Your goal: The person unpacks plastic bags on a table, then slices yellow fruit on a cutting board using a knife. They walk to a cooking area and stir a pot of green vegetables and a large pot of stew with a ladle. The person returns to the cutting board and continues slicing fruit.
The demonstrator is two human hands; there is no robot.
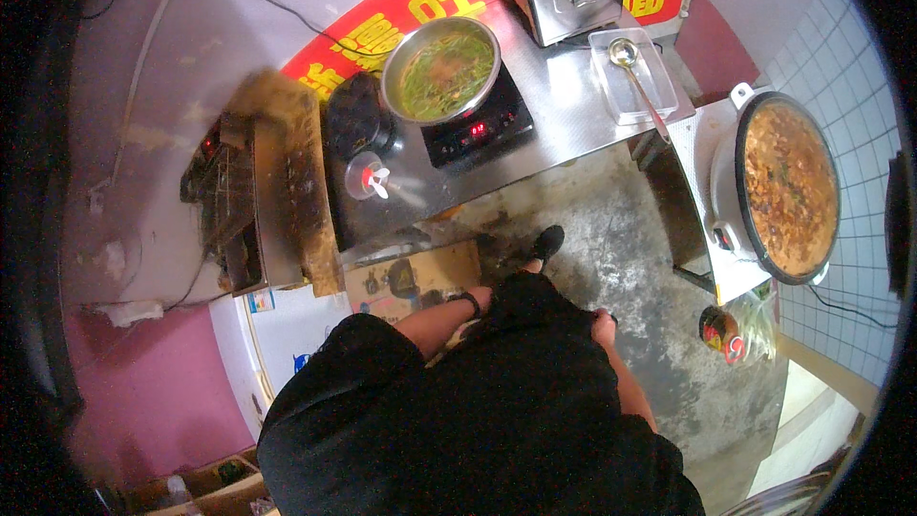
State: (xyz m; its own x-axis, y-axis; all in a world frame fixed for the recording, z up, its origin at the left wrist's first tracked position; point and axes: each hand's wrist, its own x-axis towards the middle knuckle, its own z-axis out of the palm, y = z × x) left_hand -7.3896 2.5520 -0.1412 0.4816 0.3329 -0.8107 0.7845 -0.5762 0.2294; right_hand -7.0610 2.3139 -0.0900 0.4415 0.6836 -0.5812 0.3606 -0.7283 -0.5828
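Both my hands are low, at my thighs, against black clothing. My left hand [481, 299], with a dark band at the wrist, lies partly hidden by the cloth; its fingers cannot be made out. My right hand [604, 327] is beside the other side of the clothing, with something small and dark at it that I cannot identify. Ahead, a metal pot [450, 70] of broth with green vegetables sits on a lit induction cooker [478, 130]. A ladle [633, 79] rests in a clear plastic tub [603, 109]. At the right stands a large round pan of reddish-brown stew [790, 186].
The metal worktable [566, 132] runs across in front. A stainless steel box [573, 7] stands at its back, a soot-stained cabinet [286, 186] at the left. Cardboard [444, 265] lies below the table. A bag of green vegetables [759, 330] is at the lower right, near a jar [718, 330].
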